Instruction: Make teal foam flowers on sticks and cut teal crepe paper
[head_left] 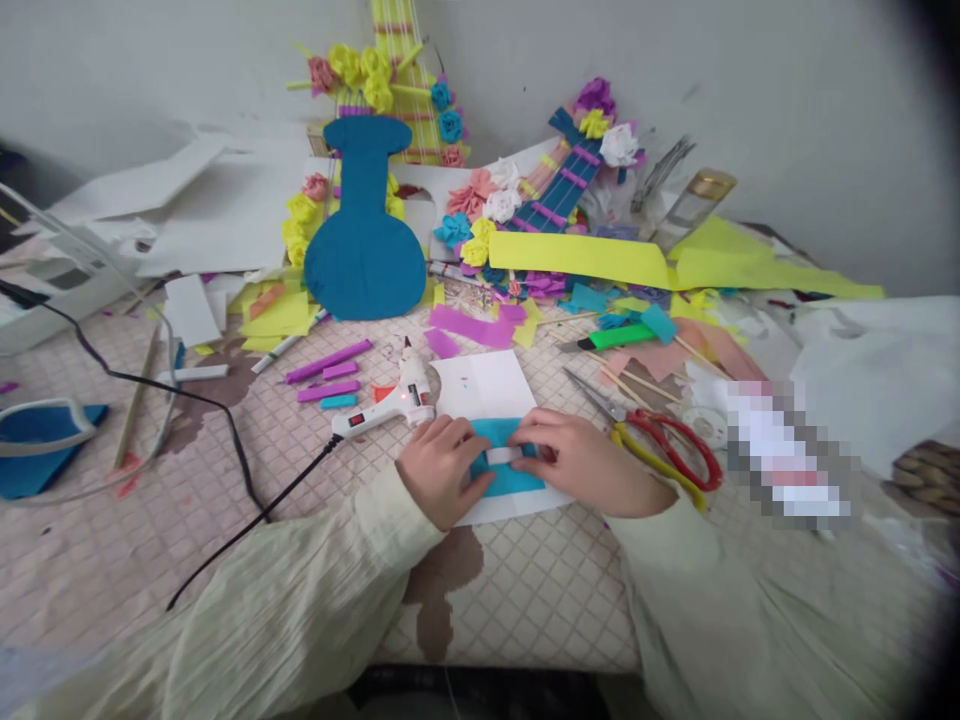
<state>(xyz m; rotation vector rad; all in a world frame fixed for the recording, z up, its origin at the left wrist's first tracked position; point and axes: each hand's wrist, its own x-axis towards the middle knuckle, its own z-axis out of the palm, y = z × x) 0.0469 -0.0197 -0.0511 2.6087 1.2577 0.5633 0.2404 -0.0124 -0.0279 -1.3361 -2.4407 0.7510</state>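
Both hands are over a blue paper piece [517,484] that lies on a white sheet [487,385]. A small white strip [504,455] rests on the blue paper between them. My left hand [444,470] has its fingers closed at the strip's left end and the paper's left part. My right hand [581,462] pinches at the strip's right end, thumb and fingers close together. Just left of the sheet, a white glue gun [394,400] with a small red light lies on the table, its tip pointing up and away.
Scissors [660,430] and a green cutter [619,337] lie right of the sheet. Purple strips [330,362] lie left of the glue gun. A black cable [255,525] crosses the left side. Behind stand a blue guitar-shaped piece [365,255] and paper flowers [491,195].
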